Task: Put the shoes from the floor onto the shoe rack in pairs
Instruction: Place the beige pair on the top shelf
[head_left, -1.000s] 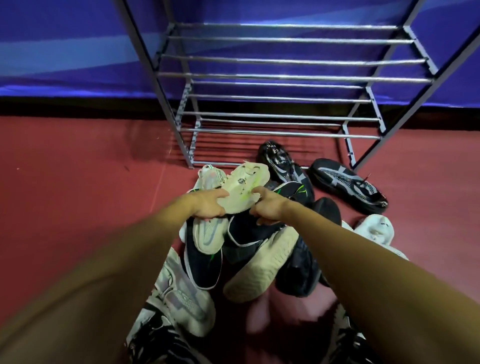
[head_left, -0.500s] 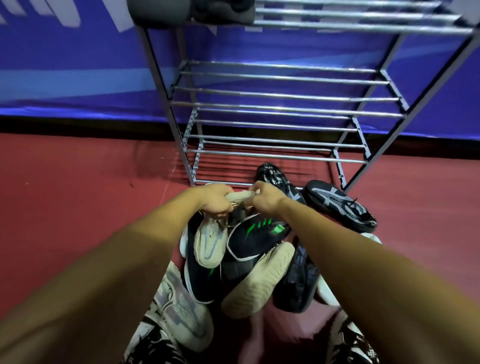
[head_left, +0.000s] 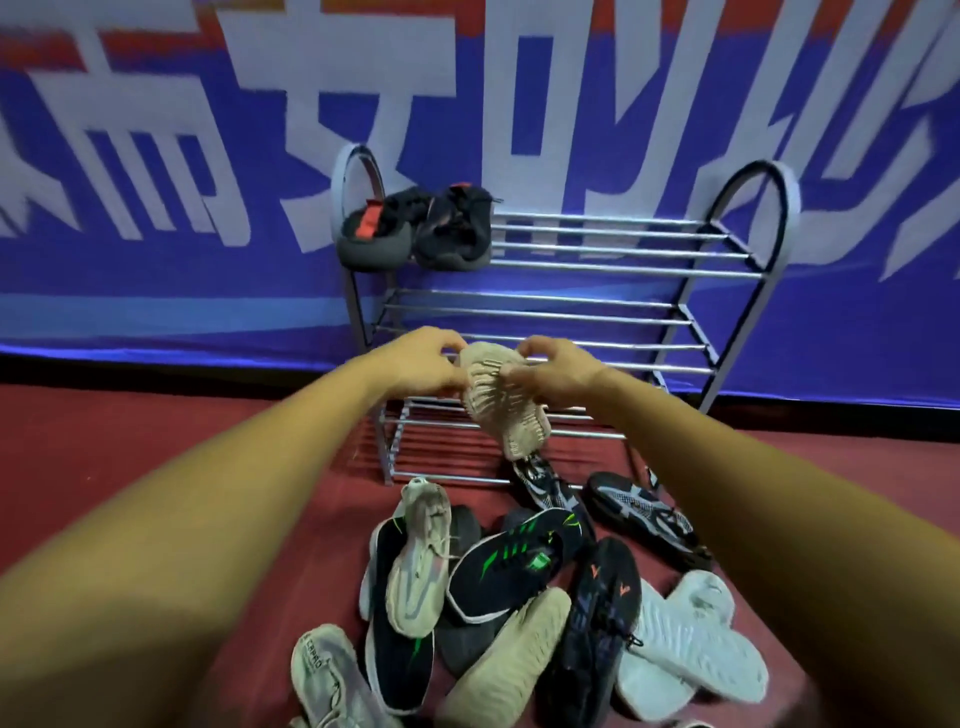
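My left hand (head_left: 423, 364) and my right hand (head_left: 558, 366) both grip one beige shoe (head_left: 501, 410), held in the air with its ribbed sole facing me, in front of the metal shoe rack's (head_left: 613, 270) lower shelves. A dark pair with red tabs (head_left: 415, 231) sits at the left end of the rack's top shelf. Below my hands, a pile of shoes lies on the red floor: a similar beige shoe (head_left: 418, 566), a black shoe with green stripes (head_left: 511, 561), a sole-up beige shoe (head_left: 506, 660) and several others.
A blue banner with large white lettering (head_left: 156, 156) hangs right behind the rack. Two grey-black patterned shoes (head_left: 641, 512) lie near the rack's right foot. White soles (head_left: 685, 644) lie at the right of the pile. The red floor (head_left: 156, 431) stretches out to the left.
Both hands have lifted the beige shoe up out of the pile to the height of the rack's lower shelves. My view has tilted up, so the rack's top shelf and the banner show.
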